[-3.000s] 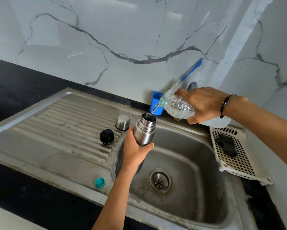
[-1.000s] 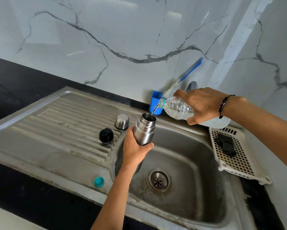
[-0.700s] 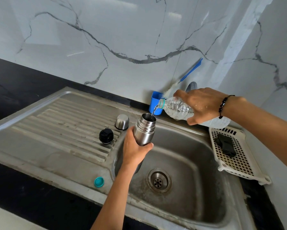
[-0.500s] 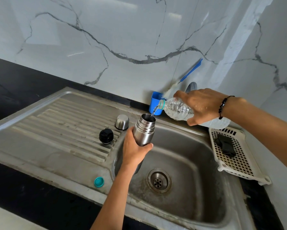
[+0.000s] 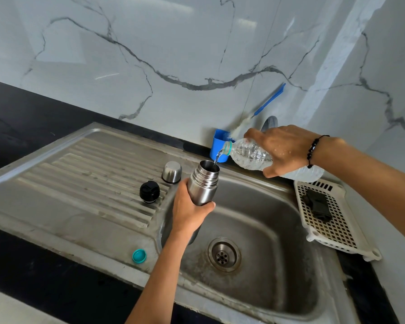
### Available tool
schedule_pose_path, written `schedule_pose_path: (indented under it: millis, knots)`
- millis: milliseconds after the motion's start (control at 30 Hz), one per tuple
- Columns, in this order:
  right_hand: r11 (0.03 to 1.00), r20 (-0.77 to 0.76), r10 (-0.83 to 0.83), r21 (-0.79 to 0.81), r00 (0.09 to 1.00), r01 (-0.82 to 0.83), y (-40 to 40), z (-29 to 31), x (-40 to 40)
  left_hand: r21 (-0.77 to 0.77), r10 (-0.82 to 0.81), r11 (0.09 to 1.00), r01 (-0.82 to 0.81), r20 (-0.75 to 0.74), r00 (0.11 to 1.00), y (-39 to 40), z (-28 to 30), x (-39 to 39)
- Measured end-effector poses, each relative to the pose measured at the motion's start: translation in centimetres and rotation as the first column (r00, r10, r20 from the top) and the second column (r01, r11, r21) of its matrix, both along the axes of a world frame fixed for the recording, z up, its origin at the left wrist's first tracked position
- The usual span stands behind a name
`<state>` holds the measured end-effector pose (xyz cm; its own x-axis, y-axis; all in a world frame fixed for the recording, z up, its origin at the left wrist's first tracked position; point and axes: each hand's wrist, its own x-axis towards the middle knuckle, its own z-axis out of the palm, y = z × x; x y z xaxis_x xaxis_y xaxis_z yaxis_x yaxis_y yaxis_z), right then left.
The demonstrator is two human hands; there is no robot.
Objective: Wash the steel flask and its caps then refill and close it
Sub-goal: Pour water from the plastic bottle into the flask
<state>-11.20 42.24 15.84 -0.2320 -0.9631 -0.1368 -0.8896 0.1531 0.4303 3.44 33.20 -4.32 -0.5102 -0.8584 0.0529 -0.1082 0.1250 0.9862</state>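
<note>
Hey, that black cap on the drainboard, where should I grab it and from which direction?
Pinch the black cap around its rounded sides, coming straight down from above. It stands upright on the drainboard, dome up, and clear of the steel cup behind it.

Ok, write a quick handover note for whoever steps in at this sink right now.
Left hand grips the open steel flask upright over the sink basin.
Right hand holds the tilted plastic water bottle, a thin stream running into the flask's mouth.
On the drainboard: black inner cap, steel outer cap, teal bottle cap near the front edge.
Done: flask uncapped, refill under way. Fill level not visible.
Left: finish pouring, fit the black cap, then the steel cap.
</note>
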Motion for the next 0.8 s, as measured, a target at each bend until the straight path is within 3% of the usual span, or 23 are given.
schedule_pose_path:
  millis: [800]
  knots:
    - [1.0,-0.02,-0.002,0.012,1.0,0.002,0.09,-0.18,-0.33,0.001,0.009,1.0,-0.009,0.004,1.0,-0.03,-0.78,-0.62]
